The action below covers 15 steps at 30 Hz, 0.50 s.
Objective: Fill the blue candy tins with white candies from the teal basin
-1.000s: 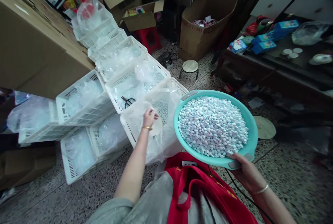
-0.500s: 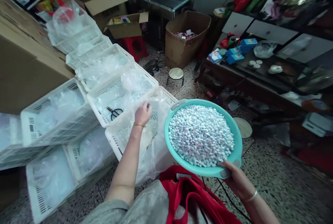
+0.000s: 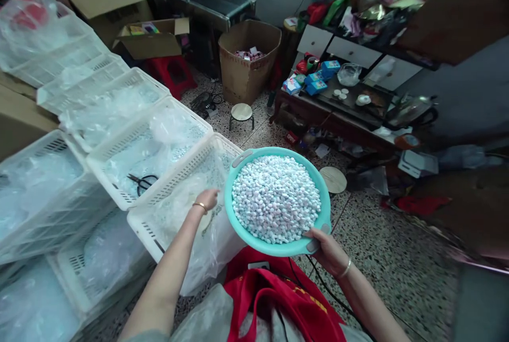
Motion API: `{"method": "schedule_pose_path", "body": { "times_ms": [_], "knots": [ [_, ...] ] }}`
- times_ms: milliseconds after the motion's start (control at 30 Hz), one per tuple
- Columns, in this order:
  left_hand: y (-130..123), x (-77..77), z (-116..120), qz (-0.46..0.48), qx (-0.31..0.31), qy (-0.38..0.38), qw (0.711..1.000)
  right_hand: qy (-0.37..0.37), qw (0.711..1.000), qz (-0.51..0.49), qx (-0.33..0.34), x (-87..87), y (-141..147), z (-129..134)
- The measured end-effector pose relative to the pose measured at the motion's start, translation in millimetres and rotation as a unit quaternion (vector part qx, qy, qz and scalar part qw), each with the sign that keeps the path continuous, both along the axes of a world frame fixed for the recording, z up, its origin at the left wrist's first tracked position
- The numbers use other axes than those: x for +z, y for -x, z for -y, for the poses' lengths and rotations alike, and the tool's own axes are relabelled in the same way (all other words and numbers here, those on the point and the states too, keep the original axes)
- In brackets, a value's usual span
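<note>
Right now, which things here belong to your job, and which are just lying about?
Part of the job:
left hand
right hand
teal plastic basin
small pale pellets
white plastic crate
clear plastic liner

Lying about:
scissors
cardboard box
red stool

Basin [image 3: 238, 225]: teal plastic, smooth, light gloss. Pellets [image 3: 274, 199] inside: pale, smooth coating, faint sheen. Crate [image 3: 178, 169]: white moulded plastic, slotted walls, matt. Liner [image 3: 210, 257]: thin clear polythene, creased, glossy. Scissors [image 3: 137, 183]: metal blades, black loop handles. Carton [image 3: 242, 66]: brown corrugated cardboard, matt. Stool top [image 3: 242, 112]: pale wood, smooth. Floor [image 3: 382, 257]: speckled terrazzo, rough-looking. Apron [image 3: 270, 299]: red cloth, matt.
</note>
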<state>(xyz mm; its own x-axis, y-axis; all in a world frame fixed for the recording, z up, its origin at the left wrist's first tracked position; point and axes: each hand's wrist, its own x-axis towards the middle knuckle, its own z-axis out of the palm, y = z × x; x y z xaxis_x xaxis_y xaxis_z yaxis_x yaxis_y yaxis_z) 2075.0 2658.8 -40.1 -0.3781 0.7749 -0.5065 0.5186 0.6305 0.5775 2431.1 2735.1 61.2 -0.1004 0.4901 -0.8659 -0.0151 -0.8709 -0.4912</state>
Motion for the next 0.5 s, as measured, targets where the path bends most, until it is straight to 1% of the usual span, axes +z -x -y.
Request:
{"method": "schedule_pose_path", "body": {
  "times_ms": [33,67,100,133,167,200,233,267,300,367,433,500],
  "knots": [
    [2,6.6,-15,0.008,0.025,-0.026,0.999,-0.001,1.0,-0.002,0.003,0.6,0,0],
    [2,14.3,-31,0.037,0.057,-0.063,0.996,-0.003,1.0,-0.001,0.005,1.4,0,0],
    [0,22.7,-47,0.093,0.093,-0.106,0.986,-0.005,1.0,-0.001,0.006,2.5,0,0],
    [-5,31.1,-61,0.173,0.125,-0.148,0.966,-0.009,1.0,-0.002,0.007,3.7,0,0],
    [-11,39.2,-72,0.265,0.149,-0.181,0.935,-0.015,1.0,-0.004,0.008,5.2,0,0],
    [-18,46.3,-80,0.353,0.164,-0.202,0.899,-0.024,1.0,-0.005,0.008,7.0,1,-1],
    [-26,52.1,-85,0.423,0.17,-0.21,0.865,-0.033,0.999,-0.005,0.01,8.8,1,-2],
    [-33,56.3,-86,0.464,0.17,-0.207,0.845,-0.042,0.999,-0.003,0.015,10.8,1,-5],
    [-40,58.7,-85,0.485,0.174,-0.202,0.833,-0.049,0.998,0.0,0.024,12.6,1,-9],
    [-51,59.0,-75,0.497,0.202,-0.205,0.819,-0.062,0.997,0.011,0.052,15.2,-3,-20],
    [-63,56.2,-55,0.494,0.244,-0.216,0.806,-0.079,0.992,0.017,0.098,16.0,-14,-31],
    [-82,55.2,-27,0.493,0.304,-0.24,0.779,-0.096,0.981,0.024,0.168,14.9,-30,-40]
  ]
}}
